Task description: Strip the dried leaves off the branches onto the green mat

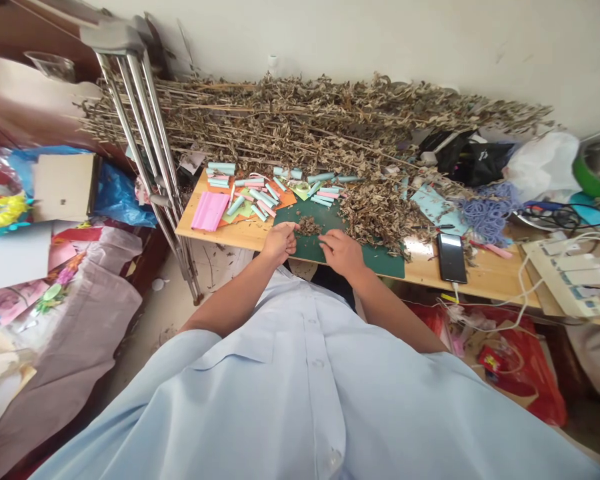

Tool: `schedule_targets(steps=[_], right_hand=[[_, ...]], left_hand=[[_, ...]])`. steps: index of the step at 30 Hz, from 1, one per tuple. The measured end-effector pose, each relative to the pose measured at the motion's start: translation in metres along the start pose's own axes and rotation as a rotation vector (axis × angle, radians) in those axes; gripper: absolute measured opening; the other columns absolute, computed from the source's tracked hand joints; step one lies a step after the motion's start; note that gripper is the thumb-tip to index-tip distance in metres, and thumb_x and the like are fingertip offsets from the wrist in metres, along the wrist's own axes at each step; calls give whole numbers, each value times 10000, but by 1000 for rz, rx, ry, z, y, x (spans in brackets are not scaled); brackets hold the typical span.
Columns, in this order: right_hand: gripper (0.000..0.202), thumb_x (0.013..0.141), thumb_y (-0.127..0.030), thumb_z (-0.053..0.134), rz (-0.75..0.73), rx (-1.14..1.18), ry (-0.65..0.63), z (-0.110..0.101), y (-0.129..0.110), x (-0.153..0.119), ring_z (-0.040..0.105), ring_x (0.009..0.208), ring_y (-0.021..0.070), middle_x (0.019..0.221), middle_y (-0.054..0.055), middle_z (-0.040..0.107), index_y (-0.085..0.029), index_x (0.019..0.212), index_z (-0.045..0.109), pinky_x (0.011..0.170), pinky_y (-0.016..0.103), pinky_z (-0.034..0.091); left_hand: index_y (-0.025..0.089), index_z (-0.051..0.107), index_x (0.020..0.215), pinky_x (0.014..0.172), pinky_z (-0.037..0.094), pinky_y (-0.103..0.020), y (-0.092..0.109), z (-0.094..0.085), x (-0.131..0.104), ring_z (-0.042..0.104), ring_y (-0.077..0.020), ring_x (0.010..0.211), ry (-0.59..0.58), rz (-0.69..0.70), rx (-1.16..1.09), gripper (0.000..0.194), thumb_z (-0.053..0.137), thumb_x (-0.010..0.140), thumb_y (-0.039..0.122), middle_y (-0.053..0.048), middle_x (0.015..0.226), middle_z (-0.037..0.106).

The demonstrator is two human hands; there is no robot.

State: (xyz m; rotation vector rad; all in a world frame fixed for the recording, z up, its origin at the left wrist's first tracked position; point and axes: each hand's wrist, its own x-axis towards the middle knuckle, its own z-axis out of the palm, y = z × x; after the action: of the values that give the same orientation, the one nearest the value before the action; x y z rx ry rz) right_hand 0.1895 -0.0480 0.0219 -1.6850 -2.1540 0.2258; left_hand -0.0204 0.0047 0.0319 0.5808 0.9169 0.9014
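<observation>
My left hand [281, 244] is closed at the front edge of a dark green mat [325, 213], fingers curled and thumb pressed against them. What it holds, if anything, is too small to make out. Between my hands lies a small heap of crumbled dried leaves [309, 227]. My right hand [342, 252] is on the other side of this heap, its fingers bent and fingertips drawn together at the crumbs. Whatever sits in that pinch does not show clearly. Right of it rises a larger pile of dried leaves [380, 217].
Rolled pastel paper tubes [265, 193] and pink paper sheets [210, 211] lie at the left. Long dried stalks [280, 120] line the wall. A phone [451, 257], a power strip [565, 277] and purple cord [490, 212] are at the right. Metal crutches [145, 120] lean left.
</observation>
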Motion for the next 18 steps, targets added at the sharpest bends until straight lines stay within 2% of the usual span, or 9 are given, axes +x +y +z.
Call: schedule_targets(steps=[3, 6, 10, 14, 18], right_hand=[[313, 974, -332, 546, -75, -10, -83, 9, -14, -4, 658, 996, 217, 1194, 69, 677, -268, 1236, 705, 788, 309, 542], [321, 983, -332, 530, -74, -51, -97, 16, -15, -8, 654, 1001, 225, 1186, 81, 675, -254, 1244, 700, 773, 310, 541], [334, 997, -298, 479, -17, -98, -54, 13, 4, -8, 648, 1000, 234, 1189, 101, 675, -225, 1237, 699, 797, 321, 530], [337, 970, -268, 482, 145, -153, 3, 0, 25, -4, 653, 956, 241, 1205, 112, 667, -200, 1217, 702, 747, 331, 522], [366, 962, -257, 477, 174, -140, 42, -5, 28, -2, 651, 989, 245, 1246, 94, 658, -223, 1267, 677, 750, 336, 527]], left_hand=[[192, 572, 881, 408, 163, -172, -1, 0, 1, 252, -49, 381, -6, 3, -7, 285, 701, 838, 442, 104, 474, 254], [189, 575, 877, 409, 168, -174, -2, -2, 2, 254, -50, 383, -20, -6, -27, 290, 707, 841, 445, 102, 475, 252], [183, 573, 866, 408, 178, -176, -2, -7, 4, 247, -48, 382, -34, -14, -70, 285, 705, 848, 436, 102, 476, 252], [183, 577, 864, 399, 179, -181, -4, -10, 8, 246, -56, 383, -57, -1, -89, 257, 695, 849, 410, 97, 472, 253], [182, 575, 865, 397, 177, -180, -5, -12, 10, 247, -56, 383, -60, -7, -92, 259, 699, 846, 409, 97, 473, 254]])
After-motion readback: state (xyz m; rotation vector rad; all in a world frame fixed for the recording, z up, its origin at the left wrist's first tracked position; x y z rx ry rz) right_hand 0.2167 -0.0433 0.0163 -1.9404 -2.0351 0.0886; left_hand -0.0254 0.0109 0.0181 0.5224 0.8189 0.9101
